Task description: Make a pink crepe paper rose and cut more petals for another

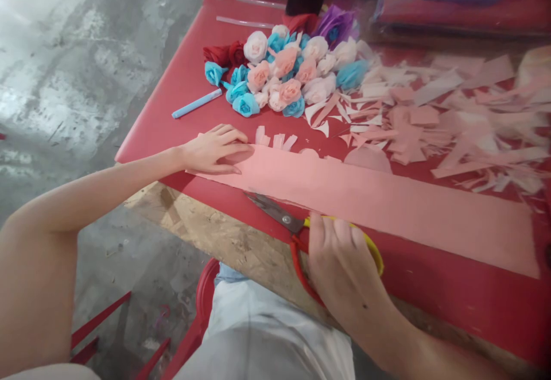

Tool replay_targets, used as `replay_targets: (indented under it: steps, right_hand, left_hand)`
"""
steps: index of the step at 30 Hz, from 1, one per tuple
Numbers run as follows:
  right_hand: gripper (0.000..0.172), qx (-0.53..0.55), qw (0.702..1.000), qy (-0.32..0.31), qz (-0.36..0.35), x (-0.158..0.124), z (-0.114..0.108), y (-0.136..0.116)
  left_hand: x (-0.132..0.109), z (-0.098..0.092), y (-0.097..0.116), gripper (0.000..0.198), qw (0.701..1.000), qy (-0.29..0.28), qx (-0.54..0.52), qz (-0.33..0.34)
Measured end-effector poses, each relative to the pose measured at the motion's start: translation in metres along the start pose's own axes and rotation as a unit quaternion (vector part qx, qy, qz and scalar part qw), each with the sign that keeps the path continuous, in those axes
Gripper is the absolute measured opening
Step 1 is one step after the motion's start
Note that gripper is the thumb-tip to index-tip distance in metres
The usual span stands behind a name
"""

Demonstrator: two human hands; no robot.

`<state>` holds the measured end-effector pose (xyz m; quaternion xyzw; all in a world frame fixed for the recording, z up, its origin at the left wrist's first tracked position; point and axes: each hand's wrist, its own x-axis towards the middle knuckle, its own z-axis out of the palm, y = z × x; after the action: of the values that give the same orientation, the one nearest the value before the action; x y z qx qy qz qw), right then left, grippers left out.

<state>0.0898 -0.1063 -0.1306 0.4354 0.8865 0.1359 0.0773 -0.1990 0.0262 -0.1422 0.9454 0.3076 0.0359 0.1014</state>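
A long strip of pink crepe paper (387, 202) lies flat along the near side of the red table. My left hand (217, 149) rests on its left end, palm down with the fingers stretched out. In my right hand (344, 259) is a pair of scissors (275, 210) with one yellow and one red handle. The blades look closed, or nearly so, and point left along the strip's near edge. Beyond the strip, by its far edge, are small pink paper pieces (279, 140) and a rounded pink piece (368, 159).
Paper flowers (284, 61) in white, blue, pink, red and purple are heaped at the back. Pink and white scraps (413, 121) cover the right side. A light blue pen-like stick (197, 103) lies left. The red tabletop (172, 81) has a bare wooden board edge (202, 228) nearest me.
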Motion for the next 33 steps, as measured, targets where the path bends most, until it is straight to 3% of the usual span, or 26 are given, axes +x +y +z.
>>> replay_targets:
  steps: [5,14,22,33]
  right_hand:
    - [0.033,-0.001,1.0,0.008,-0.018,0.024,-0.015,-0.014]
    - [0.033,0.013,0.999,0.033,-0.013,0.041,-0.019,-0.035]
    - [0.034,0.039,0.999,-0.01,-0.005,0.06,-0.021,-0.044]
    - [0.032,0.104,0.994,-0.018,-0.023,0.076,-0.025,-0.05]
  left_hand:
    - [0.0,0.001,0.001,0.053,1.0,0.009,0.0,0.005]
    - [0.0,0.002,0.001,0.054,1.0,0.016,0.01,0.005]
    - [-0.001,0.005,-0.001,0.052,1.0,0.027,0.008,0.012]
    - [0.0,0.006,-0.002,0.05,0.999,0.034,0.009,0.023]
